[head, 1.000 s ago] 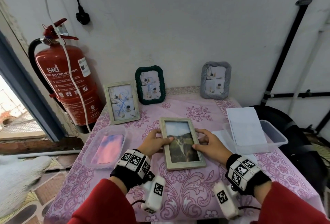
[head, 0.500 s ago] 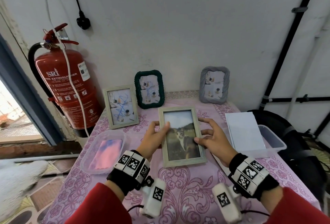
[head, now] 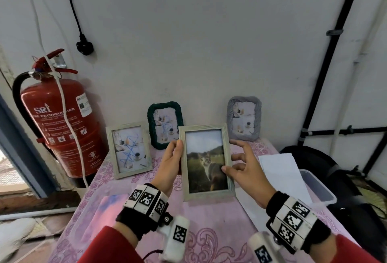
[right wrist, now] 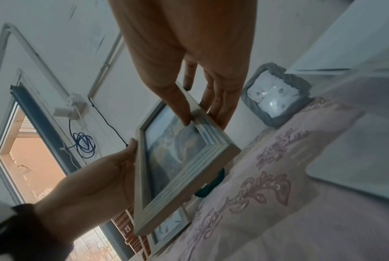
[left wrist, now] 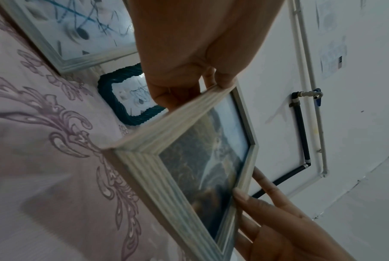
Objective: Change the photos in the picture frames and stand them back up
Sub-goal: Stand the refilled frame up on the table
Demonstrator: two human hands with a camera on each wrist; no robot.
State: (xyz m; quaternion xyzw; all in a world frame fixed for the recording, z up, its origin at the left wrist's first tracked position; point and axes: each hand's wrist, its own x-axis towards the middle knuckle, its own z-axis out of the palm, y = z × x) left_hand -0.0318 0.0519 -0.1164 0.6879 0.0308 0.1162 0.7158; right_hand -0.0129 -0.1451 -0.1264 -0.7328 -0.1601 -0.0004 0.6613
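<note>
Currently the pale wooden frame with the cat photo (head: 206,161) is held upright above the table (head: 209,231), its lower edge just above the pink patterned cloth; from these views I cannot tell whether that edge touches the cloth.

Left hand (head: 170,165): thumb on the front of the frame's left rail near the top, fingers curled behind it — a pinch grip on that edge.

Right hand (head: 244,168): thumb tip on the front at the frame's right rail, about mid-height; remaining fingers spread and fairly straight, passing behind the right edge. Frame is pinched between thumb and fingers.

Relative to the held frame:
- behind and to its left, the dark green rope-edged frame (head: 165,124) stands against the wall, its right edge partly covered by the held frame;
- further left, a second pale wooden frame with blue scribbles (head: 128,149) stands on the table;
- behind and to its right, the grey fabric frame (head: 244,118) stands at the wall, apart from it;
- right of it, white sheets (head: 280,170) rest on a clear plastic tub (head: 320,189);
- left and nearer, a shallow tub with pink contents (head: 106,210);
- far left, off the table, a red fire extinguisher (head: 60,124).

Bare cloth shows between the green and grey frames, behind the held frame.
</note>
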